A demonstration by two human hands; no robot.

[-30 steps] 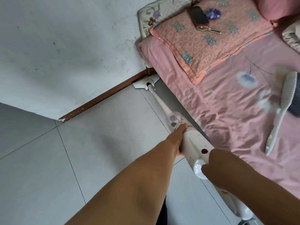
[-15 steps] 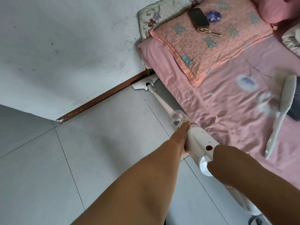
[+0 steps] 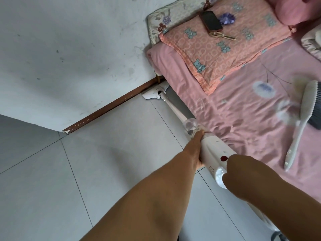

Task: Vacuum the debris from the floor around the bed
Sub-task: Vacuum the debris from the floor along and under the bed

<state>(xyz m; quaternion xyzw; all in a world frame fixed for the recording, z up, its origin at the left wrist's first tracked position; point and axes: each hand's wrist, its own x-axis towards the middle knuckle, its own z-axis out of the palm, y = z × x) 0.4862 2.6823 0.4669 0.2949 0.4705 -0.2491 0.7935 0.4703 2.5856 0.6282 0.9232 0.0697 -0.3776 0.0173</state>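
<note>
A white stick vacuum slants from my hands down to the floor beside the bed. Its floor head sits on the grey tiles in the corner, against the brown skirting board and the bed's edge. My left hand grips the vacuum body just below the clear dust cup. My right hand holds the handle end, behind the red button. No debris shows on the visible tiles.
A pink patterned pillow carries a phone and keys. A white brush lies on the pink sheet at the right. The white wall and brown skirting board bound the tiled floor.
The vacuum and both hands have slid slightly toward me and right, while the floor head stays in the corner by the skirting board.
</note>
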